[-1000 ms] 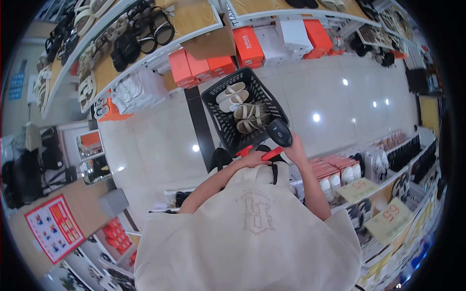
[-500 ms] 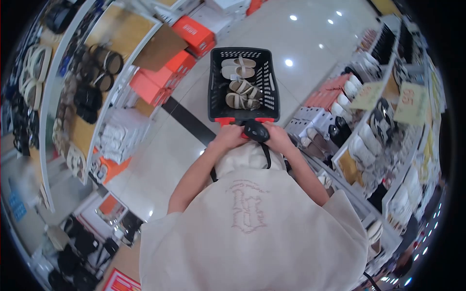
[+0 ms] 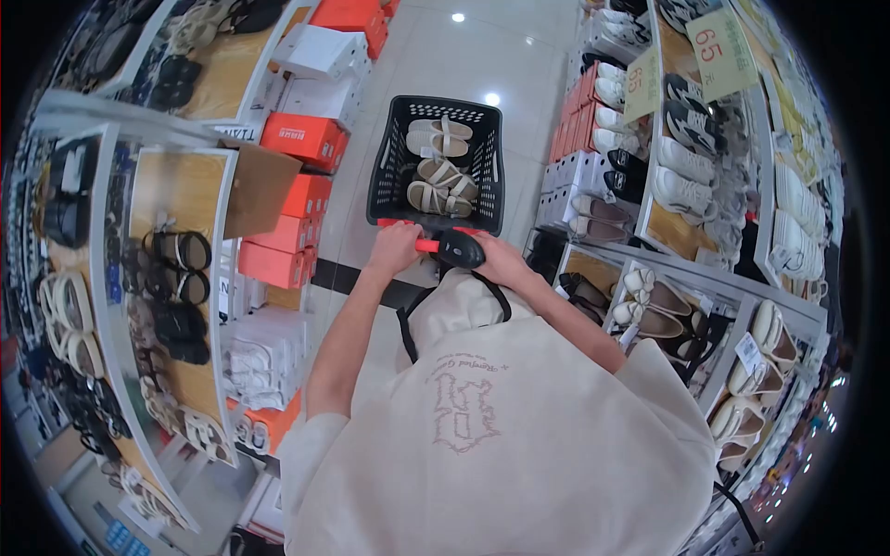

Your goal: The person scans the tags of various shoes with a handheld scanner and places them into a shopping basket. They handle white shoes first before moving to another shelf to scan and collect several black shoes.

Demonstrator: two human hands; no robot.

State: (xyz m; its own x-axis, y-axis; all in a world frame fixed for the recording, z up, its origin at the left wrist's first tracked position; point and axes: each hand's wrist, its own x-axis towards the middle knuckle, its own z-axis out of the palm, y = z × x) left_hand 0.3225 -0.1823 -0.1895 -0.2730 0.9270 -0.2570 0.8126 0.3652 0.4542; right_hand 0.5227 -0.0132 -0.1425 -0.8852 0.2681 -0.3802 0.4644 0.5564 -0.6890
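Note:
A dark shopping basket (image 3: 379, 176) with slotted walls is ahead of me, over the floor of a shop aisle. Its red handle (image 3: 426, 246) points back toward my body. My left hand (image 3: 397, 246) is closed around the handle's left part. On the right side, my right hand (image 3: 501, 259) grips it, partly behind a black rounded object (image 3: 461, 248) mounted there. Inside the basket lie a pair of white-strapped sandals (image 3: 438, 137) and, nearer me, a pair of beige strappy sandals (image 3: 440, 190).
Shelves of sandals (image 3: 176, 269) line the left, with orange shoe boxes (image 3: 301, 139) and white boxes (image 3: 320, 51) stacked at their edge. Along the right run racks of white sneakers (image 3: 684, 190) and flat shoes (image 3: 663, 310), with price signs (image 3: 721, 54) above. Shiny tiled floor (image 3: 445, 56) stretches ahead between them.
My view has turned, and the shelves on both sides now run straighter along the aisle. The basket appears slightly further left. Both hands keep hold of the handle.

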